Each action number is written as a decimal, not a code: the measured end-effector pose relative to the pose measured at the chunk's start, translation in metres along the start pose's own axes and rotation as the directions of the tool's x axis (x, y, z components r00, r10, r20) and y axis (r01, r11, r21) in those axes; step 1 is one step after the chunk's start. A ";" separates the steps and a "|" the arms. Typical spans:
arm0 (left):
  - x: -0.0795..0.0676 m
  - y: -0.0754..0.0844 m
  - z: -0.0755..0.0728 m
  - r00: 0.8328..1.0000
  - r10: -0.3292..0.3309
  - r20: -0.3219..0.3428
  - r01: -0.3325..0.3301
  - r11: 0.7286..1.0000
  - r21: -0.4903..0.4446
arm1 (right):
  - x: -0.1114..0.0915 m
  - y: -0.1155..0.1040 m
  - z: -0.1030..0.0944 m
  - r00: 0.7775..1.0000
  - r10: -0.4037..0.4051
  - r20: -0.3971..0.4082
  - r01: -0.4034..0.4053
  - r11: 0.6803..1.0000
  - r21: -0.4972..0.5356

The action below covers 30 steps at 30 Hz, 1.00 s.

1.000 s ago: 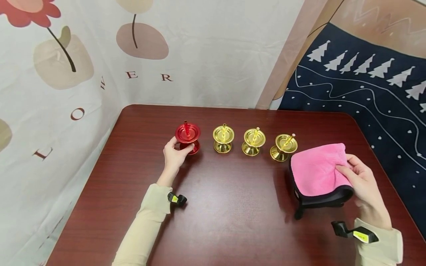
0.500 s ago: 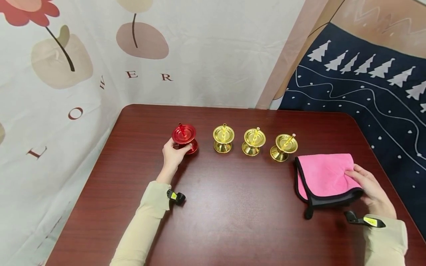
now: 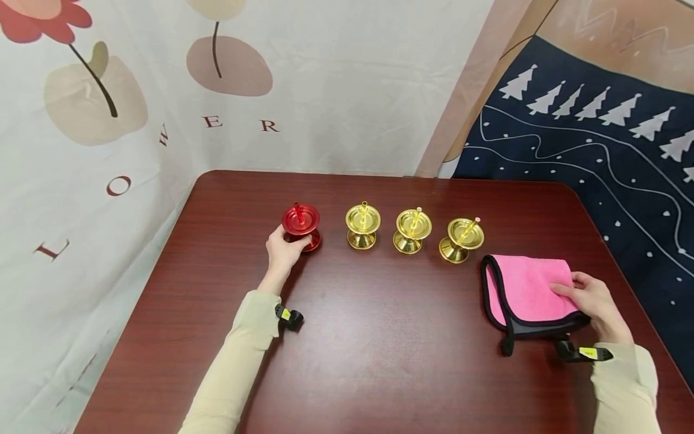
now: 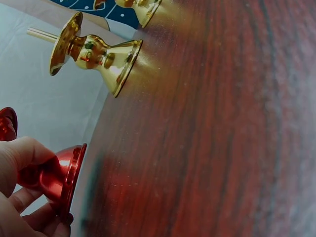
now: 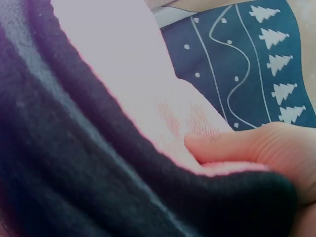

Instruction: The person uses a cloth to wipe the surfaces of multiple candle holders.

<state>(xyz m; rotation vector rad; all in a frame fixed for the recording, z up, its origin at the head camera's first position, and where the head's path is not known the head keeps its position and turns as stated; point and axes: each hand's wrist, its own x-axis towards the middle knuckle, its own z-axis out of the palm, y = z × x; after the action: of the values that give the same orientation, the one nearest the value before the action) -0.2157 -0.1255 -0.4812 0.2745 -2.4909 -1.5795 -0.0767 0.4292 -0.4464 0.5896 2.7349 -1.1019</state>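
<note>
A red metal candle holder [image 3: 300,220], with a dish, a short central tube and a flared base, stands upright at the left end of a row. My left hand [image 3: 284,250] grips it around its stem, thumb in front; the left wrist view shows the curled fingers [image 4: 29,153] beside the red base [image 4: 61,173]. Whether the base touches the table I cannot tell. At the right, my right hand [image 3: 593,298] pinches the edge of a folded pink cloth [image 3: 534,289] with black trim and a black loop. In the right wrist view the thumb [image 5: 217,145] presses on the cloth's pink side.
Three gold candle holders stand to the right of the red one: the nearest [image 3: 361,232], the middle one [image 3: 409,241] and the farthest [image 3: 454,250], just left of the cloth. The dark red wooden table [image 3: 368,349] ends at a pale fabric backdrop [image 3: 336,90].
The cloth has come down and a little right with my right hand, now lying flatter and lower. The red candle holder has shifted slightly left in my left hand. The gold holders have stayed put.
</note>
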 end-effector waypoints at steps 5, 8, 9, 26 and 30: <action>0.002 0.000 0.003 1.000 0.003 0.013 -0.003 1.000 0.023 | 0.000 -0.002 0.002 0.999 -0.012 -0.041 0.008 0.994 -0.112; 0.004 0.000 0.005 1.000 0.012 0.013 -0.012 0.999 0.036 | 0.001 -0.003 0.002 0.999 -0.016 -0.049 0.007 0.986 -0.164; 0.005 -0.001 0.006 1.000 0.016 0.010 -0.016 0.999 0.038 | 0.001 -0.004 0.001 0.998 -0.020 -0.054 0.009 0.983 -0.184; 0.008 -0.004 0.010 0.998 0.066 -0.003 -0.065 0.993 0.097 | -0.004 -0.028 0.015 0.971 -0.132 -0.202 0.063 0.947 -0.314; 0.006 0.001 0.006 0.998 0.020 0.056 -0.026 0.994 0.109 | -0.005 -0.040 0.017 0.945 -0.196 -0.262 0.118 0.951 -0.284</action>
<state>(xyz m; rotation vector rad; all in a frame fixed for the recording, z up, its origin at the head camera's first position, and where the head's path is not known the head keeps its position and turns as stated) -0.2233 -0.1221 -0.4827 0.2192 -2.6171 -1.4633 -0.0888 0.3892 -0.4320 0.5336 3.1591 -0.7009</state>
